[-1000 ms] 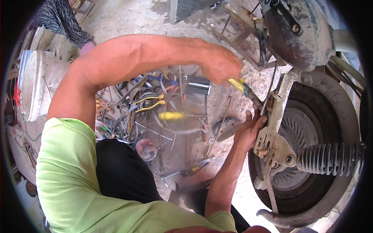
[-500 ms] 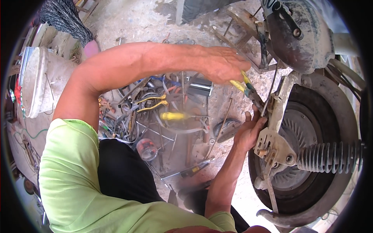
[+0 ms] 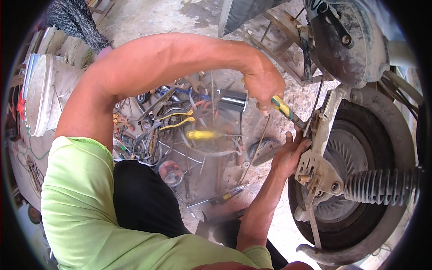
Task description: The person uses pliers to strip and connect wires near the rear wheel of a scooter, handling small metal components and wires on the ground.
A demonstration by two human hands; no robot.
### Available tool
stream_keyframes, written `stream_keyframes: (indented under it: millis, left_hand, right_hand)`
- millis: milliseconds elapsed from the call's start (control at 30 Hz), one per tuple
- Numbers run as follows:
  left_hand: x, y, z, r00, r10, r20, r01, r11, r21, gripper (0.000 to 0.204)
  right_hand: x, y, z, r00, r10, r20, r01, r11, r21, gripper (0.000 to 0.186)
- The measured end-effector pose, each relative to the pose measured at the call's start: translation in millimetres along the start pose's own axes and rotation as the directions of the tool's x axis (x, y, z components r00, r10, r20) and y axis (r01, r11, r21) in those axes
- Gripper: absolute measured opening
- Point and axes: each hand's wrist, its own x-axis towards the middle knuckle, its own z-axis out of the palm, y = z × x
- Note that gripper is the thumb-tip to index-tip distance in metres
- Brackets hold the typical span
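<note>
A: Poking a yellow-handled screwdriver [image 3: 287, 111] into the bracket [image 3: 320, 148] beside the rear wheel [image 3: 360, 180] of a scooter, that's the job in hand. Left hand [image 3: 263, 83] is closed round the handle, arm coming across from the left, tip angled down-right into the metal arm at the top of the wheel

B: And the other hand?

A: Right hand [image 3: 290, 155] is pressed against the bracket just under the tip, fingers curled on its edge, steadying it. Can't tell if it's actually pinching anything small, the view's too tight there

B: How far along does it look?

A: My guess, mid-way. The wheel looks bare on this side, hub fins and the coil spring [image 3: 382, 185] in plain sight, but the bracket is on the wheel and the spring is seated against it. Whether the fastener under the tip is loose or tight, no idea

B: What's around?

A: Concrete floor [image 3: 180, 18] with a heap of tools [image 3: 180, 130] well apart to the left: pliers, spanners, a second yellow screwdriver [image 3: 202, 134], a small red-lidded jar [image 3: 171, 173]. White bucket [image 3: 45, 99] at far left, person in a lime-green shirt [image 3: 76, 207] crouched over it all
</note>
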Motion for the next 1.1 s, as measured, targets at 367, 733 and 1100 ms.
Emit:
stream_keyframes:
  millis: [367,733,1100]
  left_hand:
    - [9.2,-35.9,44.9,0.730,0.395,-0.558,-0.099,0.868,0.486,0.020]
    - [-4.7,-3.4,10.1,0.996,0.055,-0.066,-0.055,0.998,0.013,0.035]
    - [34.9,-24.3,118.3,0.861,0.102,-0.499,-0.221,0.957,-0.187,0.033]
  right_hand:
    - [4.0,3.5,1.8,0.999,0.053,0.000,-0.053,0.998,0.031,0.047]
    - [0.2,1.3,2.5,0.999,0.029,-0.025,-0.029,1.000,-0.007,0.047]
    - [5.2,6.2,-0.2,0.998,0.052,0.036,-0.054,0.997,0.050,0.051]
